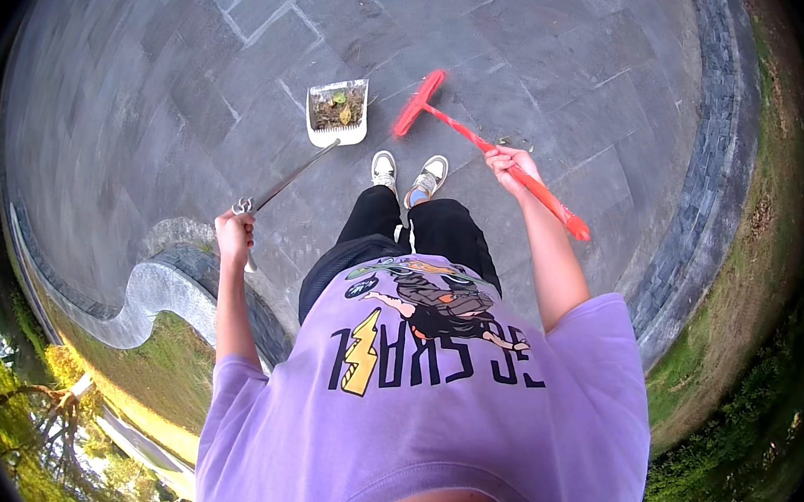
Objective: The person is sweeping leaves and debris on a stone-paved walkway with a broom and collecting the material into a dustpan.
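Note:
My left hand (pixel 234 236) is closed around the upper end of a metal dustpan handle (pixel 289 180). At its far end, a white long-handled dustpan (pixel 346 134) rests on the paving, left of my feet. Dry debris (pixel 326 114) with a few green and yellowish leaves lies inside the pan. My right hand (pixel 513 167) grips the red shaft of a broom (pixel 461 130) partway along, with the thick handle end extending past my wrist. The red broom head (pixel 418 104) is in front of my feet, right of the pan and apart from it; its bristles look blurred.
Grey stone paving (pixel 579 72) surrounds my white shoes (pixel 429 174). A few leaf bits (pixel 525 144) lie near my right hand. A low stone kerb (pixel 711 135) curves along the right, with grass (pixel 701 352) beyond. Another wavy kerb (pixel 143 299) bends behind my left side.

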`<control>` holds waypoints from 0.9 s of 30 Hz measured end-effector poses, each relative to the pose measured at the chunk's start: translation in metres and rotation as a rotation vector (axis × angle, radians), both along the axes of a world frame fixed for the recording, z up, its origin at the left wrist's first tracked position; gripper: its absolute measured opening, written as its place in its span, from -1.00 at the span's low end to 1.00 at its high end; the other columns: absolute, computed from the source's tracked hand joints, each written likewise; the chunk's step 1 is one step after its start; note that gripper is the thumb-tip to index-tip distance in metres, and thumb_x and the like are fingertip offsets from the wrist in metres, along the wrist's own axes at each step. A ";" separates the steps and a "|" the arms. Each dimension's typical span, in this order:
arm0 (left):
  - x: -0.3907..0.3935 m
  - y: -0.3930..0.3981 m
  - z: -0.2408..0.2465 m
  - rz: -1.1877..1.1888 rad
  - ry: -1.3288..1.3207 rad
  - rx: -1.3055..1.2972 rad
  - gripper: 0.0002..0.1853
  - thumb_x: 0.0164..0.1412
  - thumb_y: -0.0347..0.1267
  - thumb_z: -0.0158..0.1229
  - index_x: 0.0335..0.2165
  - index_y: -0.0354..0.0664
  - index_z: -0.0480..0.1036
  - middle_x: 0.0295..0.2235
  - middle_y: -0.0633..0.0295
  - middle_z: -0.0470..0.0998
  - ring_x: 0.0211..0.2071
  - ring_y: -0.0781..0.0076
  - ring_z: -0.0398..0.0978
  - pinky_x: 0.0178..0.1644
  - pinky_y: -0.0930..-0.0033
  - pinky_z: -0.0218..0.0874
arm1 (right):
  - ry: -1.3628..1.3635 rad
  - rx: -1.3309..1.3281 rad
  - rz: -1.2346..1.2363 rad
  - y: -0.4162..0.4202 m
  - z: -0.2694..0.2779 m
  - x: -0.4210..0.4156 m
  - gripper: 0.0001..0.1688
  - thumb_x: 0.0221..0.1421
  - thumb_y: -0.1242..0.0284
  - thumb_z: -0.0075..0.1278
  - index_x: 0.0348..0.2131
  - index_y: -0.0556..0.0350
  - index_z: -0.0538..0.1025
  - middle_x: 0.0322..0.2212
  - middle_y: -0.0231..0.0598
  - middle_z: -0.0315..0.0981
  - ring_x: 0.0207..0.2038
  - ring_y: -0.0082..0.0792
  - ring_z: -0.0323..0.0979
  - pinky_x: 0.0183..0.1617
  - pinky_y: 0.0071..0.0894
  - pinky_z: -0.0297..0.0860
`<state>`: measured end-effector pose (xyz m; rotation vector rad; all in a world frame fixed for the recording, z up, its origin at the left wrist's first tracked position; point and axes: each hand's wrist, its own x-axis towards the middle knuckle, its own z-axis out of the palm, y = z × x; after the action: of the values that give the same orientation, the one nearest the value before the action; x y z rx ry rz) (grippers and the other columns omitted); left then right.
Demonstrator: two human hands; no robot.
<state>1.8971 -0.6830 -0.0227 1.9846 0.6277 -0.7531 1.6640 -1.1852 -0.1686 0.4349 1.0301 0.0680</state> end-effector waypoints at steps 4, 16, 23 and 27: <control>-0.015 0.031 -0.005 0.057 0.012 0.006 -0.94 -0.12 -0.56 0.00 -0.64 -0.23 0.35 -0.75 0.38 0.24 -0.80 0.61 0.11 -0.75 0.47 -0.09 | 0.036 -0.458 0.831 0.028 -0.020 0.006 -0.71 0.26 0.40 -0.16 -0.24 0.37 0.30 -0.50 -0.20 0.31 -0.59 -0.59 0.28 -0.65 -0.68 0.28; -0.022 0.094 -0.028 0.079 0.008 0.009 -0.91 -0.11 -0.56 0.00 -0.66 -0.22 0.32 -0.76 0.39 0.22 -0.80 0.61 0.11 -0.75 0.47 -0.10 | 0.280 -1.346 2.487 0.037 0.005 -0.084 -0.52 0.26 0.22 -0.27 -0.15 0.17 0.55 -0.12 0.05 0.49 -0.03 0.08 0.44 0.01 -0.04 0.39; -0.030 0.120 -0.006 0.096 -0.005 0.001 -0.91 -0.11 -0.57 0.00 -0.66 -0.22 0.34 -0.76 0.39 0.24 -0.80 0.60 0.12 -0.75 0.46 -0.08 | 0.639 -1.320 2.449 0.011 0.105 -0.111 -0.48 0.26 0.13 -0.24 -0.09 0.16 0.52 -0.09 0.05 0.47 0.02 0.06 0.40 0.08 -0.03 0.35; -0.042 0.136 0.003 0.151 -0.033 0.006 -0.94 -0.11 -0.58 0.00 -0.62 -0.25 0.38 -0.76 0.38 0.25 -0.80 0.60 0.14 -0.75 0.48 -0.07 | 0.605 -1.378 2.403 0.021 0.134 -0.073 -0.48 0.22 0.14 -0.19 -0.10 0.18 0.52 -0.10 0.11 0.46 0.02 0.09 0.39 0.07 -0.03 0.35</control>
<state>1.8553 -0.5469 -0.0193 1.9267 0.7520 -0.6262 1.5914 -1.1639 -0.0341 -2.3017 1.3063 1.2912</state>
